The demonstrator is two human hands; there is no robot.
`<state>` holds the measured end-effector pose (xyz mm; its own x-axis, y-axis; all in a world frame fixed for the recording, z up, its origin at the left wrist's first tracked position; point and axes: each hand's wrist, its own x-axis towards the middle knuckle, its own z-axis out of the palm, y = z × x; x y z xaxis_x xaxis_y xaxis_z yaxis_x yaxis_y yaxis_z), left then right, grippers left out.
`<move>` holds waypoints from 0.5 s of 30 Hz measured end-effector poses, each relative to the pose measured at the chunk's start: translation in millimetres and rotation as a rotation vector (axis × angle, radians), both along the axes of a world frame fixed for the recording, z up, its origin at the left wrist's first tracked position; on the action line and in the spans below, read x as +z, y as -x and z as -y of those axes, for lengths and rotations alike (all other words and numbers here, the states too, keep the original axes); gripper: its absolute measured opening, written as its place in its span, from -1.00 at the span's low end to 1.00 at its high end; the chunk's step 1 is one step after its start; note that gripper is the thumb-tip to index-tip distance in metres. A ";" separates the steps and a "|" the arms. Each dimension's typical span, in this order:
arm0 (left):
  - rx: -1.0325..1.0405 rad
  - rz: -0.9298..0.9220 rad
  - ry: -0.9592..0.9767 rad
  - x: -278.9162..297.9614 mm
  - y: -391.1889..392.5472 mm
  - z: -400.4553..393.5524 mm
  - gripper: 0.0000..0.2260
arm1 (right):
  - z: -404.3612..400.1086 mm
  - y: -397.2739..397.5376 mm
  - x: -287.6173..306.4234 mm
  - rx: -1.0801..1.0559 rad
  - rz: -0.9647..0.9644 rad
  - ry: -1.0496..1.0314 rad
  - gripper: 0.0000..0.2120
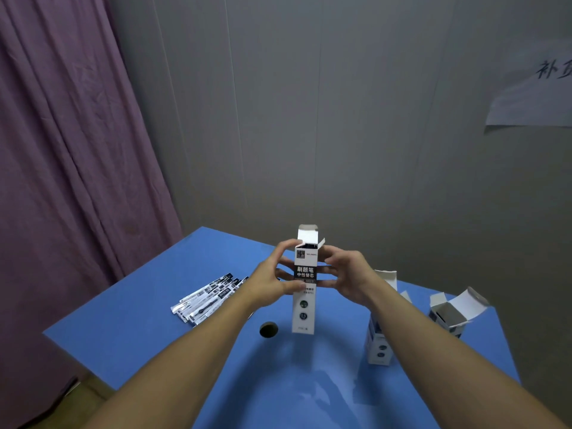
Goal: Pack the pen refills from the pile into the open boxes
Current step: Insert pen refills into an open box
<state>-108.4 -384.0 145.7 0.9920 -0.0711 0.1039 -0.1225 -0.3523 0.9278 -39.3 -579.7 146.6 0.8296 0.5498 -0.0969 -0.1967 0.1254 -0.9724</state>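
A tall white and black refill box (304,314) is held upright above the blue table (148,317), its top flaps open. My left hand (272,281) grips its left side, thumb on the front. My right hand (346,274) curls round its right side near the top. A pile of wrapped pen refills (205,297) lies on the table to the left, partly behind my left forearm. Two more open boxes stand on the right: one (380,339) behind my right forearm, another (450,311) farther right.
A round hole (268,330) in the tabletop lies just left of the held box. A purple curtain (62,150) hangs on the left, and a grey wall with a paper note (532,88) stands behind the table.
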 end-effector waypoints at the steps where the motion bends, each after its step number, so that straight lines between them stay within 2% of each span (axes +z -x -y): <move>1: -0.013 -0.012 -0.010 1.0 -0.1 0.1 -0.31 | 0.8 0.7 2.6 -0.024 -0.027 -0.013 -0.59; 3: -0.031 -0.025 -0.039 2.2 -0.8 0.3 -0.33 | 0.4 2.3 6.5 -0.059 -0.038 0.006 -0.69; 10: -0.102 -0.068 -0.097 7.3 -2.0 3.2 -0.34 | -4.8 -2.7 7.1 -0.162 -0.006 0.006 -0.79; 15: -0.094 -0.078 -0.016 3.5 -0.1 4.3 -0.34 | -2.8 0.5 9.6 -0.159 0.078 -0.072 -0.68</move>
<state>-108.3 -388.3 149.3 0.9859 -0.1655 0.0245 -0.0832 -0.3578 0.9301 -39.8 -576.9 156.2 0.9099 0.4147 0.0060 -0.0930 0.2182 -0.9715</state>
